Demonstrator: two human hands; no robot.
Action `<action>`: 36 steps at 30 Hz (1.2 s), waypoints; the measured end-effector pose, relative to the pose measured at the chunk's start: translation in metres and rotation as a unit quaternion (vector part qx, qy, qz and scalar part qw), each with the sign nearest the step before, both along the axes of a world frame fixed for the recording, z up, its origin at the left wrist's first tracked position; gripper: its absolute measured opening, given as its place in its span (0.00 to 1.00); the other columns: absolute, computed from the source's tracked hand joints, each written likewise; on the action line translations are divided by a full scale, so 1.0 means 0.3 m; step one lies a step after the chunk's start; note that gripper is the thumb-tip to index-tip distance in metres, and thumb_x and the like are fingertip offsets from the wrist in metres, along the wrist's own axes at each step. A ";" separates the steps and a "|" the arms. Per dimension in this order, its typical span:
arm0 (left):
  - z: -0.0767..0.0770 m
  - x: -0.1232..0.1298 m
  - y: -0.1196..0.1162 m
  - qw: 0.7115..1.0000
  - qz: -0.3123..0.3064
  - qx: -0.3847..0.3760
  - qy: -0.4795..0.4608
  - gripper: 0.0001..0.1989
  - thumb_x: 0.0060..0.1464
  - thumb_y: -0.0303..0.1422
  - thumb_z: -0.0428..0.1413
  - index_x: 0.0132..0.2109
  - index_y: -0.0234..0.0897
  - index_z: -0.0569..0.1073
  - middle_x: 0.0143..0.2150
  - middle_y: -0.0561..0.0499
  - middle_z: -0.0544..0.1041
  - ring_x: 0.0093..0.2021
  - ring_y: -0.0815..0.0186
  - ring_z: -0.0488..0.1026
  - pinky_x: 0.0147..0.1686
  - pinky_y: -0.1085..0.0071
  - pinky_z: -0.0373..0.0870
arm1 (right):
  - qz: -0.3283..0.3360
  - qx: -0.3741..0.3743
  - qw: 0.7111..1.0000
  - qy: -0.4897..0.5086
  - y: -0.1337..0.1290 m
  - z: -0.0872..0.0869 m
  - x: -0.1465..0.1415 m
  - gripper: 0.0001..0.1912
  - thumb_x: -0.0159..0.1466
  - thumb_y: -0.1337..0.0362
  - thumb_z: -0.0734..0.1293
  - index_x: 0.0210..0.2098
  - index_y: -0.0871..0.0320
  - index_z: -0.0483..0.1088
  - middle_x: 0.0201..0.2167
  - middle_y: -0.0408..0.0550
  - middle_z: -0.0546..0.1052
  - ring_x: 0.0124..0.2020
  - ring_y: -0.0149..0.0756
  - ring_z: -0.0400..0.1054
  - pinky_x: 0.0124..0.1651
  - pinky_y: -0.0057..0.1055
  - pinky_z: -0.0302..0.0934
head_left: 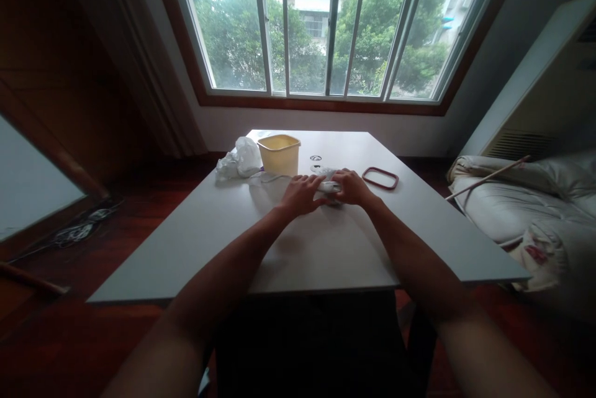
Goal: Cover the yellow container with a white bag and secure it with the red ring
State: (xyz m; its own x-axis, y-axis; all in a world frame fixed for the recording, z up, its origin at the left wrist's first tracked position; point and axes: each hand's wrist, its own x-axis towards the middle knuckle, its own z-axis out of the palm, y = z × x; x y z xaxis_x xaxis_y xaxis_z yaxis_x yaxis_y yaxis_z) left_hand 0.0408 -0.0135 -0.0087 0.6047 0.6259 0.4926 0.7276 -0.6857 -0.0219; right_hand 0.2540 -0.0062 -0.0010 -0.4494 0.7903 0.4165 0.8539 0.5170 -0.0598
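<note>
Over the middle of the white table, my left hand (302, 194) and my right hand (351, 187) are close together, fingers bent around a bunched white plastic bag (329, 187). Much of it is hidden under the fingers. From my left hand a thin strip of whitish plastic (270, 179) trails left across the tabletop. Beyond my left hand stands an upright, pale yellow bin (279, 159) with an open top. Against its left side lies a crumpled heap of white plastic bags (239, 161). To the right of my right hand a dark red rounded rectangular frame (380, 178) lies flat.
The white table (186, 261) narrows towards the window (307, 31). Small dark round marks (315, 158) show on its far part. A pale padded seat (507, 199) with a thin stick (488, 179) on it is at the right. Cables (77, 230) lie on the floor at left.
</note>
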 end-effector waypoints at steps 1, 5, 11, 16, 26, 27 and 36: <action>-0.008 -0.006 0.007 0.999 0.029 -0.024 0.007 0.27 0.62 0.42 0.54 0.65 0.40 0.65 0.54 0.43 0.78 0.49 0.55 0.77 0.51 0.60 0.69 | -0.001 0.001 1.000 0.000 0.000 0.000 0.000 0.14 0.55 0.63 0.72 0.41 0.60 0.78 0.42 0.54 0.80 0.43 0.45 0.70 0.48 0.35 0.62; -0.008 -0.058 0.047 0.988 0.113 -0.097 0.037 0.17 0.64 0.40 0.50 0.52 0.37 0.76 0.43 0.41 0.81 0.41 0.54 0.79 0.39 0.66 0.70 | -0.013 -0.003 1.000 0.013 0.003 0.002 0.022 0.12 0.55 0.64 0.71 0.39 0.59 0.78 0.41 0.53 0.80 0.43 0.45 0.70 0.47 0.34 0.62; 0.010 -0.111 0.092 0.980 0.060 -0.182 0.052 0.27 0.58 0.57 0.53 0.37 0.37 0.81 0.34 0.41 0.81 0.33 0.57 0.78 0.32 0.69 0.65 | -0.036 -0.012 0.999 0.021 0.016 0.006 0.067 0.12 0.54 0.65 0.71 0.39 0.58 0.78 0.42 0.53 0.80 0.44 0.45 0.70 0.47 0.34 0.63; 0.007 -0.152 0.119 0.983 0.072 -0.166 0.003 0.28 0.58 0.57 0.53 0.34 0.36 0.81 0.31 0.42 0.80 0.29 0.59 0.75 0.30 0.69 0.62 | -0.017 -0.017 0.999 0.030 0.022 0.009 0.085 0.08 0.56 0.64 0.71 0.36 0.57 0.78 0.42 0.51 0.80 0.43 0.43 0.70 0.47 0.34 0.63; -0.008 -0.166 0.124 0.988 0.076 -0.136 0.008 0.26 0.63 0.53 0.48 0.34 0.36 0.77 0.34 0.42 0.79 0.32 0.59 0.75 0.31 0.70 0.61 | -0.067 0.066 0.981 0.169 0.042 0.018 0.159 0.08 0.59 0.60 0.67 0.30 0.59 0.73 0.33 0.52 0.77 0.37 0.41 0.70 0.42 0.32 0.62; -0.009 -0.163 0.123 0.987 0.077 -0.139 0.007 0.25 0.63 0.53 0.48 0.34 0.37 0.76 0.34 0.43 0.79 0.33 0.59 0.75 0.31 0.70 0.61 | -0.084 0.070 0.976 0.186 0.041 0.022 0.166 0.09 0.59 0.60 0.67 0.31 0.59 0.72 0.34 0.52 0.77 0.37 0.41 0.70 0.42 0.33 0.62; -0.057 -0.163 0.146 0.980 0.085 -0.180 -0.003 0.21 0.61 0.51 0.50 0.41 0.38 0.75 0.40 0.44 0.79 0.36 0.59 0.76 0.33 0.70 0.64 | -0.219 0.103 0.944 0.223 0.041 0.046 0.252 0.08 0.60 0.59 0.67 0.33 0.59 0.70 0.37 0.60 0.77 0.41 0.48 0.68 0.45 0.38 0.60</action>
